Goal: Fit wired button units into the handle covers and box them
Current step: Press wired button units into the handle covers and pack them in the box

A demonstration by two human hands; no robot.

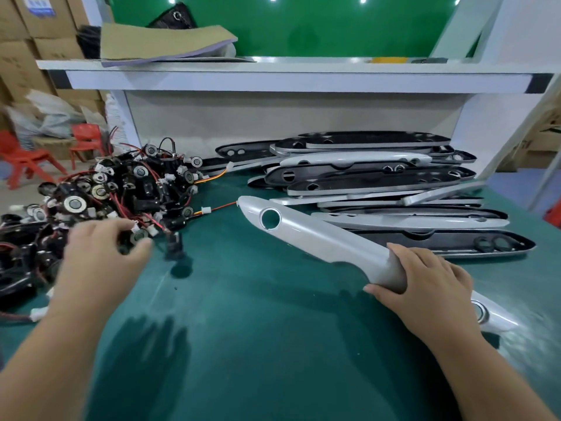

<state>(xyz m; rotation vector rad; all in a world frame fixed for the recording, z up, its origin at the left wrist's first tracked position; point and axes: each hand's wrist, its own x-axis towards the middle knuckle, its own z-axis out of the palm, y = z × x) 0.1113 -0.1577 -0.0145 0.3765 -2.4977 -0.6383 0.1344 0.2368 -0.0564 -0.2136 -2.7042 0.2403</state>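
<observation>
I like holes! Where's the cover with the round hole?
Head view, right of centre: the right hand grips the cover, between the button pile and the cover stack.

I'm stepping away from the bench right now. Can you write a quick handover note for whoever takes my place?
Left hand pinches a button unit at the edge of the wired pile.
Right hand grips a handle cover; its round hole is empty.
The stacked covers lie behind it.
Done: a fitted cover by the right hand appears to hold a button.
To do: fit this unit, work through the stack, box them; no box in view.
</observation>
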